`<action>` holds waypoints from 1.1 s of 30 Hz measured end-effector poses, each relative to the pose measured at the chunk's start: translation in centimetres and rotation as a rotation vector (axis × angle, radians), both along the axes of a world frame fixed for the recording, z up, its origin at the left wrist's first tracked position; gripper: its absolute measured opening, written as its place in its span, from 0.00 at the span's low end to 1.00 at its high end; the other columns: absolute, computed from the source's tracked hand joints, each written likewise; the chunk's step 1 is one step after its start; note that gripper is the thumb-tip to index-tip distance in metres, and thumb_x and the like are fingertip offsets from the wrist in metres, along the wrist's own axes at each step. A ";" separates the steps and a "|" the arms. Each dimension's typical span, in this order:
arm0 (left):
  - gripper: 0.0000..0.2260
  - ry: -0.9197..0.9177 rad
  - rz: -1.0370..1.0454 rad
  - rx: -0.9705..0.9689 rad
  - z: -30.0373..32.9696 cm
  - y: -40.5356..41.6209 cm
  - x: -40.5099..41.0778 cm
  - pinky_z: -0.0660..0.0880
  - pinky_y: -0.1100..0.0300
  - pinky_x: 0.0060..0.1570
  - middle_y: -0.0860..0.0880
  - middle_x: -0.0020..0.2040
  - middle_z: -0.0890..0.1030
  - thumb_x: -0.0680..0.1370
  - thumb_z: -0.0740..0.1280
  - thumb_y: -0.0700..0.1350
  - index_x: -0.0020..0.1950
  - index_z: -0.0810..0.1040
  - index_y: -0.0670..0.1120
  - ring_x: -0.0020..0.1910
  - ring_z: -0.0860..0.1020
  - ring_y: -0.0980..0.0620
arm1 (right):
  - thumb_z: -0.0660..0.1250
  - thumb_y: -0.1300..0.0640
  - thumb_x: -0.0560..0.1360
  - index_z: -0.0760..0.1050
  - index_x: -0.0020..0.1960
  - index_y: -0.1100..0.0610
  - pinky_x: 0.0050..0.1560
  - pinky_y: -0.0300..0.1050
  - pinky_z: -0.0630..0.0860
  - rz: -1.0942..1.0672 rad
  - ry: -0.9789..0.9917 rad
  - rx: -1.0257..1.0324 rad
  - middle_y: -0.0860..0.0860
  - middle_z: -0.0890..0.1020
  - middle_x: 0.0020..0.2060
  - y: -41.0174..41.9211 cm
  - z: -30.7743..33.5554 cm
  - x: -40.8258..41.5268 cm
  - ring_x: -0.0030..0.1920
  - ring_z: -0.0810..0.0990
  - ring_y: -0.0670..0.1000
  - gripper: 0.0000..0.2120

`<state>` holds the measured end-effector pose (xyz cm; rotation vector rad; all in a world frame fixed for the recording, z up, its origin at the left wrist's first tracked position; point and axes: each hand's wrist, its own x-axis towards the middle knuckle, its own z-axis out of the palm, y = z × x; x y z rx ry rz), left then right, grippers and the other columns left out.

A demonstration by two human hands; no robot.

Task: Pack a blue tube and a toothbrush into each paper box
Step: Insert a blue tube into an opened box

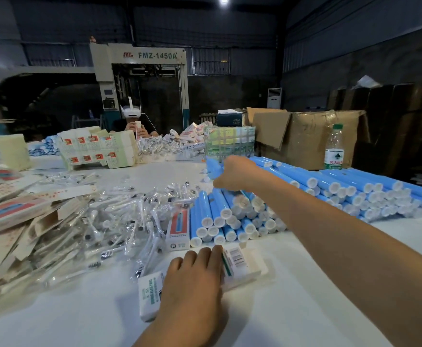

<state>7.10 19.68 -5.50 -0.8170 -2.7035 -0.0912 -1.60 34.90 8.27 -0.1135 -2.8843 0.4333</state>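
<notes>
Right hand (pixel 232 175), fingers curled onto the tube pile (pixel 230 216), grips a blue tube (pixel 212 169) pointing away; left hand (pixel 194 276) presses flat on the nearer box (pixel 242 264).

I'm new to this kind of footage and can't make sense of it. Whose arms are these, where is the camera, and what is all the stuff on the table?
There is no machine at work here: a person wears a camera on the head, so you look down along their own arms.

The left hand lies on a white paper box on the table. The right hand reaches into a heap of blue tubes with white caps, fingers curled at a tube; how firm its grip is cannot be seen.

Left of the tubes lie toothbrushes in clear wrappers, and further left flat unfolded boxes. A water bottle stands behind. Another person sits opposite.
</notes>
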 end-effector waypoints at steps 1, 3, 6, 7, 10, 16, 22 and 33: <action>0.35 0.002 -0.009 0.035 0.1 -0.1 0.1 0.57 0.56 0.63 0.54 0.72 0.59 0.76 0.60 0.51 0.77 0.43 0.51 0.68 0.60 0.50 | 0.66 0.56 0.73 0.65 0.30 0.58 0.21 0.34 0.59 -0.001 0.025 -0.195 0.49 0.65 0.20 1.0 -0.1 1.3 0.21 0.63 0.49 0.16; 0.33 0.021 -0.024 0.094 0.3 -0.4 0.2 0.58 0.57 0.64 0.56 0.72 0.57 0.78 0.58 0.53 0.76 0.42 0.53 0.68 0.60 0.52 | 0.65 0.59 0.73 0.67 0.33 0.59 0.21 0.35 0.59 0.020 0.088 -0.630 0.50 0.64 0.22 3.1 -1.3 4.2 0.20 0.61 0.48 0.13; 0.32 0.021 -0.040 0.163 0.3 -0.7 0.4 0.58 0.58 0.64 0.57 0.73 0.56 0.78 0.55 0.56 0.77 0.41 0.53 0.69 0.58 0.54 | 0.62 0.64 0.73 0.69 0.37 0.59 0.20 0.36 0.59 -0.014 0.239 -1.239 0.52 0.65 0.27 5.3 -4.6 8.2 0.21 0.64 0.46 0.07; 0.32 0.020 -0.043 0.175 0.3 -0.7 0.4 0.58 0.57 0.65 0.57 0.73 0.55 0.78 0.55 0.57 0.77 0.41 0.53 0.69 0.58 0.54 | 0.61 0.65 0.73 0.68 0.38 0.58 0.19 0.36 0.60 -0.039 0.283 -1.401 0.52 0.67 0.28 5.7 -5.9 9.0 0.21 0.65 0.46 0.06; 0.32 0.033 -0.033 0.195 0.2 -0.5 0.4 0.58 0.57 0.65 0.57 0.73 0.55 0.78 0.55 0.57 0.77 0.42 0.54 0.70 0.58 0.54 | 0.58 0.68 0.72 0.65 0.39 0.59 0.19 0.38 0.62 -0.096 0.354 -1.620 0.52 0.69 0.25 5.9 -9.0 9.7 0.21 0.66 0.46 0.07; 0.32 0.064 0.001 0.169 -0.2 -0.8 0.0 0.59 0.58 0.63 0.58 0.71 0.59 0.78 0.56 0.58 0.76 0.44 0.55 0.67 0.60 0.54 | 0.62 0.71 0.72 0.70 0.39 0.64 0.20 0.40 0.66 -0.016 0.214 -1.497 0.54 0.72 0.23 3.7 -11.5 9.9 0.22 0.69 0.49 0.05; 0.32 0.062 -0.003 0.210 0.0 -1.0 -0.1 0.60 0.59 0.62 0.59 0.69 0.60 0.77 0.57 0.59 0.77 0.45 0.54 0.67 0.61 0.55 | 0.64 0.57 0.76 0.74 0.45 0.61 0.20 0.41 0.66 -0.087 0.262 -1.713 0.56 0.75 0.32 4.3 -10.7 10.2 0.22 0.69 0.49 0.07; 0.31 0.054 -0.029 0.233 0.2 -0.9 0.5 0.59 0.60 0.61 0.59 0.69 0.60 0.78 0.56 0.59 0.76 0.44 0.55 0.65 0.60 0.56 | 0.70 0.59 0.74 0.62 0.63 0.42 0.21 0.40 0.69 -0.029 0.503 -1.343 0.50 0.78 0.27 3.6 -12.0 11.0 0.24 0.72 0.47 0.25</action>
